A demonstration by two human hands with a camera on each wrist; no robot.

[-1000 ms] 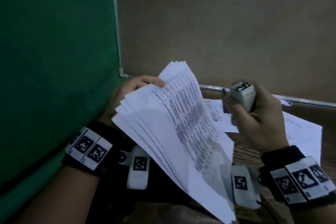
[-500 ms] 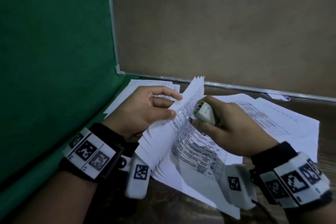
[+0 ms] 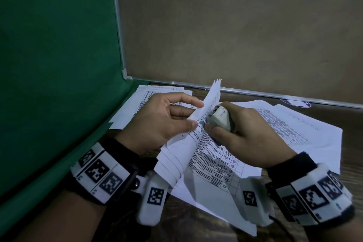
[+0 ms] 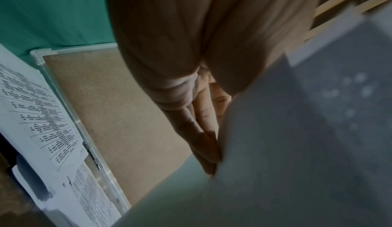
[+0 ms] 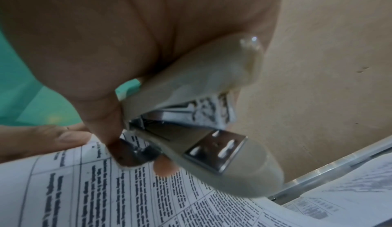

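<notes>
A stack of printed sheets (image 3: 216, 167) lies on the wooden table (image 3: 196, 222). Its upper pages (image 3: 176, 155) are folded back and stand up to the left. My left hand (image 3: 194, 114) pinches those pages between thumb and fingers; in the left wrist view the fingers (image 4: 203, 130) lie against the blurred paper (image 4: 297, 146). My right hand (image 3: 214, 124) grips a small beige stapler (image 3: 221, 117) at the fold near the sheets' top edge. In the right wrist view the stapler (image 5: 201, 83) gapes, and its metal end touches the printed sheet (image 5: 148, 197) under my thumb.
A green cloth wall (image 3: 49, 65) stands close on the left. A cork board (image 3: 235, 25) with a metal frame (image 3: 255, 91) closes the back. More printed sheets lie at the back left (image 3: 157, 92) and on the right (image 3: 304, 124).
The sheets, held up in the air a second ago, have come down onto the table. My right hand has brought the stapler from apart in the air to the fold of the pages.
</notes>
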